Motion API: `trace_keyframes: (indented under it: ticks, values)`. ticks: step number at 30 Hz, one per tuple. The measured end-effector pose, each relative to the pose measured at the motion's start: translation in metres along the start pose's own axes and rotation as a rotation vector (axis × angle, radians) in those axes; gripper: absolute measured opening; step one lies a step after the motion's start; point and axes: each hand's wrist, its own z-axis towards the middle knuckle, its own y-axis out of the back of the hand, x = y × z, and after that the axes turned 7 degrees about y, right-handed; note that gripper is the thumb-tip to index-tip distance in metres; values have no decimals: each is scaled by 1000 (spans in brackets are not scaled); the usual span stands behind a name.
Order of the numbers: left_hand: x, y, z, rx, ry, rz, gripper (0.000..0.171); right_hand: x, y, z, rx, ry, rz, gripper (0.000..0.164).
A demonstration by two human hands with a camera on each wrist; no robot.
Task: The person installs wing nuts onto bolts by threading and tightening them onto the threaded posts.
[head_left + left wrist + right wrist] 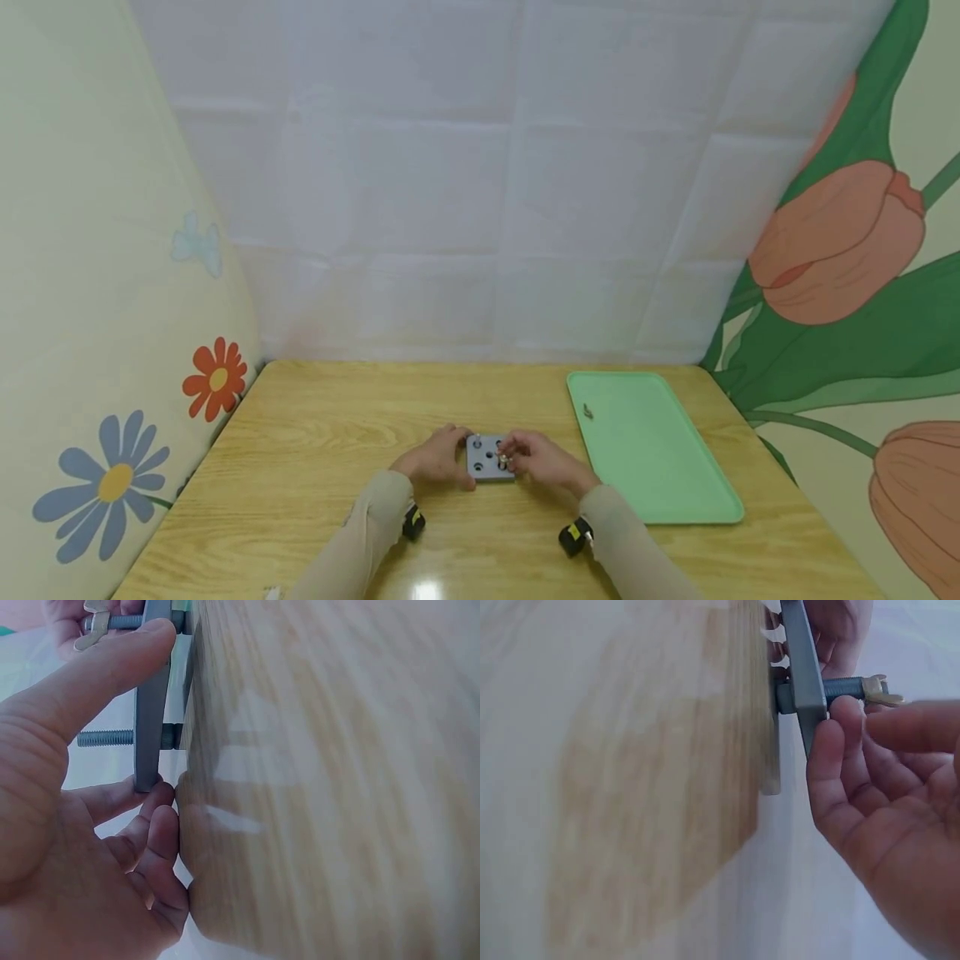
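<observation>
A grey metal plate (491,477) with several holes is held just above the wooden table, bolts passing through it. My left hand (435,458) grips its left side, thumb on one edge and fingers on the opposite edge. One threaded bolt (105,738) sticks out of the plate with a bare end. Another bolt (843,688) carries a brass-coloured wing nut (876,690) near its tip. My right hand (546,460) has its thumb and curled fingers at that wing nut, fingertips also beside the plate's edge. The exact contact on the nut is partly hidden.
A light green tray (660,450) lies right of my right hand, with small brass-coloured hardware (588,411) near its left edge. The wooden table (337,408) reaches back to a white cloth. A small pale object (273,592) shows at the bottom edge.
</observation>
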Motion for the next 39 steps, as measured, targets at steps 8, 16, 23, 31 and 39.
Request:
trace_keyframes:
  ticks: [8, 16, 23, 31, 39]
  values:
    - [1, 2, 2, 12, 21, -15, 83, 2, 6, 1, 48, -32, 36, 37]
    - [1, 1, 1, 6, 21, 0, 83, 0, 4, 1, 9, -51, -24, 15]
    - [1, 1, 1, 7, 12, -1, 82, 1, -2, 1, -37, -48, -81, 10]
    - [1, 1, 1, -5, 11, -1, 82, 2, 0, 1, -4, 1, -20, 29]
    - [-2, 2, -3, 22, 28, -29, 81, -6, 0, 1, 37, -34, 36, 31]
